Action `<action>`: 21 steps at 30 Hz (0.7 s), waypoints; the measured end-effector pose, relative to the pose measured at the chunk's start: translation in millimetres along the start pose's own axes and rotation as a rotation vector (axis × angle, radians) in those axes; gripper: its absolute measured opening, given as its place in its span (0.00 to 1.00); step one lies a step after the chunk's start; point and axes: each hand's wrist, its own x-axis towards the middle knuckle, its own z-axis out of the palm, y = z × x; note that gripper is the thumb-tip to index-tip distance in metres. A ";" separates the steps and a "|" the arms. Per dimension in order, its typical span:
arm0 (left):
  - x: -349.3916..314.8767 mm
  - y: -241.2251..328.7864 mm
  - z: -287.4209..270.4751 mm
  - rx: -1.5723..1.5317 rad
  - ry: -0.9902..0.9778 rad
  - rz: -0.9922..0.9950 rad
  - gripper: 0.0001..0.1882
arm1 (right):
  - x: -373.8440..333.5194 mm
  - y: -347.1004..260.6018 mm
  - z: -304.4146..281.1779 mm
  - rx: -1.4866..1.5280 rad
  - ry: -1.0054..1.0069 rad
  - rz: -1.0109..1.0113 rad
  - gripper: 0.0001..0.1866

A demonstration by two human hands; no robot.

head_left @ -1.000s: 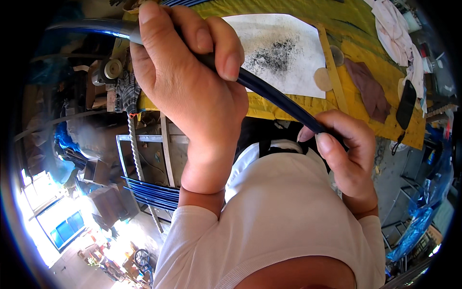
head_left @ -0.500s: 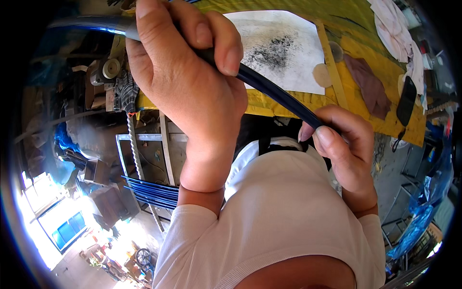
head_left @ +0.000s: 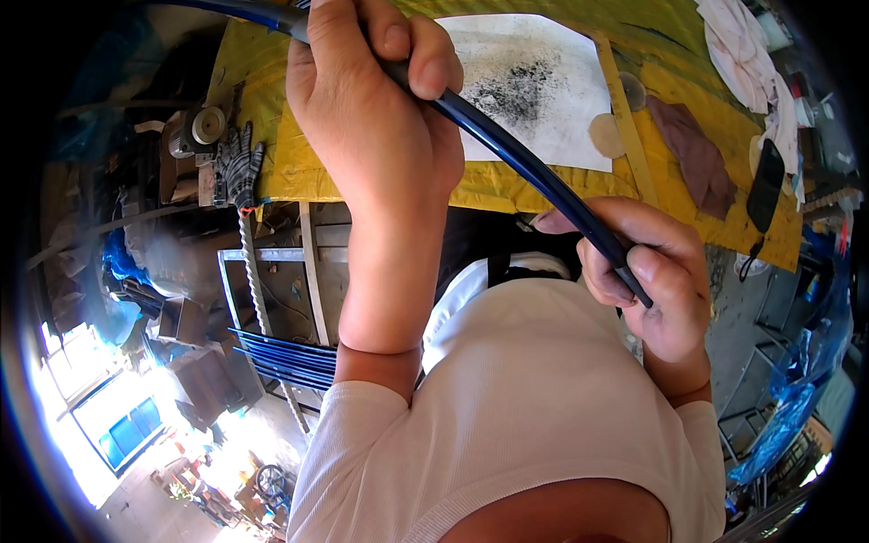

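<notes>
A long, glossy dark-blue rod (head_left: 516,149) runs slantwise from the upper left to the lower right. My left hand (head_left: 376,109) is closed around it just right of a grey section (head_left: 297,23). The rod's lower end rests in my right hand (head_left: 656,271), between curled fingers and against the palm, with the index finger over it. Behind the rod, a white paper sheet (head_left: 570,100) with a patch of black specks lies on a table with a yellow cover (head_left: 308,172).
A wooden strip (head_left: 626,118) and tan discs (head_left: 606,138) lie beside the paper. Farther right are a brown cloth (head_left: 692,158) and a black phone-like object (head_left: 766,185). At left are a grey glove (head_left: 239,167) and several blue rods (head_left: 285,357) on a metal frame.
My left hand has moved right and slightly up. More of the rod's lower end now reaches into my right hand, which has gone from a fingertip pinch to a looser curl.
</notes>
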 end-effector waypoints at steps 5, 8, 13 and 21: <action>-1.0 -1.9 -3.7 0.000 0.014 -0.014 0.09 | -0.4 2.9 0.8 0.005 0.022 -0.015 0.27; -10.6 -7.1 6.5 0.117 0.017 0.065 0.11 | -1.5 5.3 -2.5 0.094 0.085 0.093 0.28; -49.1 -25.2 26.4 0.270 -0.103 0.045 0.11 | 43.9 32.9 10.3 -0.122 0.457 -0.615 0.26; -92.9 -31.2 -10.4 0.216 0.029 0.085 0.10 | 86.0 58.5 37.7 -0.293 0.253 -0.875 0.19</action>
